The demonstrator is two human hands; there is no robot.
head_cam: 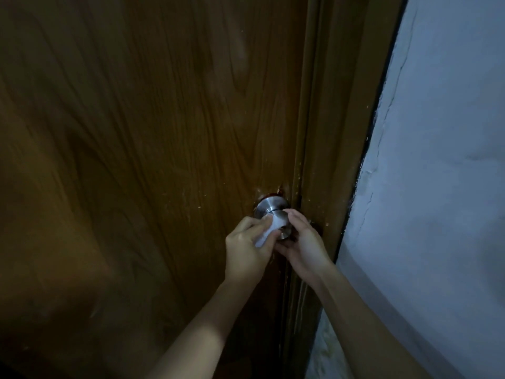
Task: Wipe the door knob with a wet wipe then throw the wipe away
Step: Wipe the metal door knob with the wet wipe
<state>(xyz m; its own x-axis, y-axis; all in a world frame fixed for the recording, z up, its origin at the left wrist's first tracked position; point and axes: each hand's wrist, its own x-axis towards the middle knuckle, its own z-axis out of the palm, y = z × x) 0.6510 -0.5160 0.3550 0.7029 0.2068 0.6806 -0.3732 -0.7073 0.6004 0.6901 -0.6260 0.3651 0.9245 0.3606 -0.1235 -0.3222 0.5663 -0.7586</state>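
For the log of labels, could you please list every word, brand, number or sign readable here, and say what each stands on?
None: no readable text on the wooden door, the metal door knob, the wet wipe or the wall.

No text, label, brand, number or sign can be read anywhere in this view.
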